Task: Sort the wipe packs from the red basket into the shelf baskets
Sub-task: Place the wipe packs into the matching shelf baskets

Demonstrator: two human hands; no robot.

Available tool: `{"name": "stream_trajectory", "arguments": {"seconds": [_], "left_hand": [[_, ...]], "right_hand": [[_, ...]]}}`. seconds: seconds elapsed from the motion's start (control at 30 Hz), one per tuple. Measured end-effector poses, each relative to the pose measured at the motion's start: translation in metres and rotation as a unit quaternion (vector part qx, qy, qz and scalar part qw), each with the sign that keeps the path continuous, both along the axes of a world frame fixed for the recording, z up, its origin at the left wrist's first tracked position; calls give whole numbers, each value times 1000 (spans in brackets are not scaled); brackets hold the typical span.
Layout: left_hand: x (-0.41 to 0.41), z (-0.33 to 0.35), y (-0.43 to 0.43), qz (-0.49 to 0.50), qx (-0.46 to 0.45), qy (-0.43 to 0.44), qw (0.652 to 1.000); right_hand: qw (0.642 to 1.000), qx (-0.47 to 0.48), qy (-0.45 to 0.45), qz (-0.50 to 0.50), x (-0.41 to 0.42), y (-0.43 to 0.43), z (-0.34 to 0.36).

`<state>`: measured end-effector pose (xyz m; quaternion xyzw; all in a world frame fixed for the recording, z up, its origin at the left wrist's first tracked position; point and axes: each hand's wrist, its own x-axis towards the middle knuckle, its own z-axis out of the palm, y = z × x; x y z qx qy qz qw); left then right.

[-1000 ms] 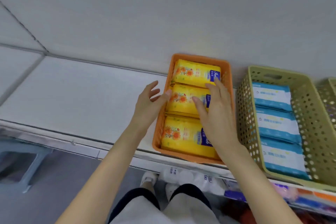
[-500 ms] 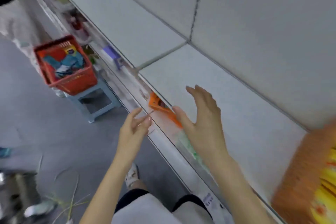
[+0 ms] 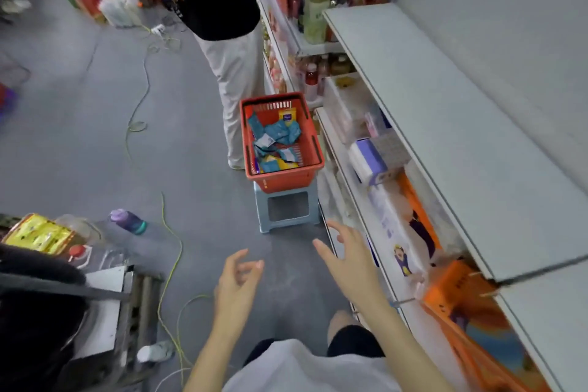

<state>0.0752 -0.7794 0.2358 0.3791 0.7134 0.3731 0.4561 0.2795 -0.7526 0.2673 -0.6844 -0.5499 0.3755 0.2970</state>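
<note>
Right hand (image 3: pixel 345 259) and left hand (image 3: pixel 237 283), both empty, well short of red basket (image 3: pixel 313 149).

Wipe packs (image 3: pixel 276 140) lie in the basket (image 3: pixel 313 149), which sits on a stool (image 3: pixel 286 207) left of the shelves (image 3: pixel 445 124).

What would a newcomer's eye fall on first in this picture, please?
The red basket sits on a pale stool mid-aisle, with teal and yellow wipe packs jumbled inside. In the foreground, the left hand and right hand reach toward it, both open and holding nothing. Behind the basket stands another person in pale trousers, beside the shelves.
</note>
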Motion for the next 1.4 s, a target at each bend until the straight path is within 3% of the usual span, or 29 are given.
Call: {"name": "stream_trajectory", "arguments": {"seconds": [0.43, 0.73, 0.93, 1.1, 1.4], "left_hand": [[0, -71, 245, 134, -119, -67, 982], [-6, -135, 418, 143, -151, -75, 975], [6, -225, 502, 110, -191, -43, 974], [10, -284, 552, 111, -169, -20, 979], [13, -352, 637, 80, -108, -27, 991]], "right_hand": [[993, -89, 66, 51, -10, 317, -73], [960, -269, 74, 24, -19, 502, -183], [950, -307, 59, -8, -36, 551, -292], [942, -317, 63, -93, -41, 561, -364], [918, -308, 153, -196, -56, 583, -433]]}}
